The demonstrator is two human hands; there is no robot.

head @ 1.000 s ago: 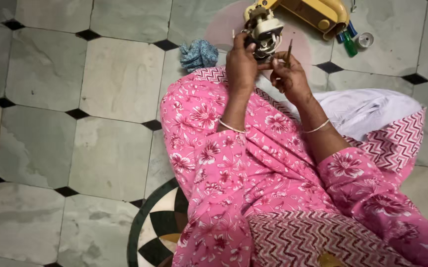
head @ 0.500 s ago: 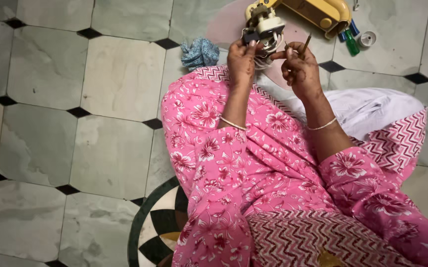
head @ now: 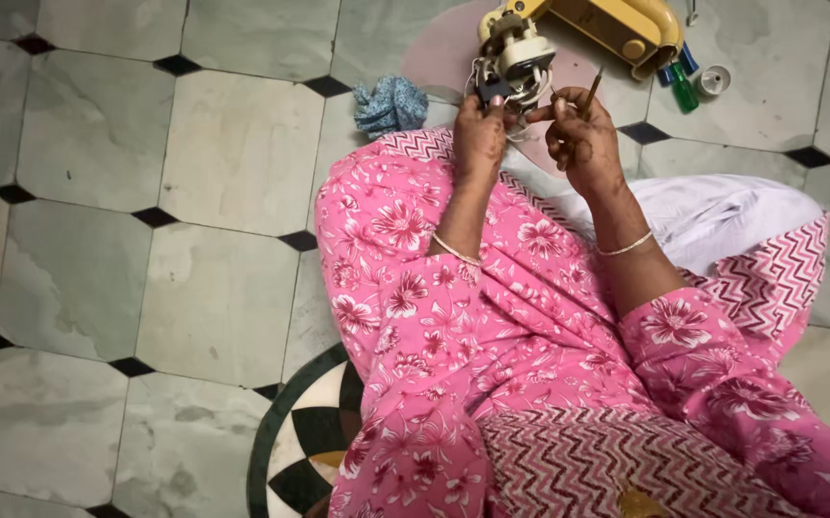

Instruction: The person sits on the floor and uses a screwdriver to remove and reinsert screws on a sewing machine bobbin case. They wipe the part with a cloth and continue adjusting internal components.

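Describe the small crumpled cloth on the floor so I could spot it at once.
Start at the big yellow appliance lying at the top of the tiled floor. Look down and to its left, past the left hand, just above the knee in pink floral fabric. There lies the crumpled blue patterned cloth, the only soft blue bundle there.

I see bright pink cloth with white and deep-pink flowers (head: 453, 317) over my knees, edged and banded with a maroon-and-white zigzag strip (head: 770, 288), and plain white fabric (head: 722, 216) beside it. The pale grey-green marbled floor tiles (head: 89, 278) carry small black diamond insets at their corners, with a dark green, black and cream round inlay (head: 304, 436) near my lap. Ahead sit a yellow plastic appliance body (head: 616, 24) with a white and grey wired part (head: 515, 62), a crumpled blue patterned rag (head: 391, 101), a small green bottle (head: 683, 91) and a pale pink round mat (head: 444, 53).
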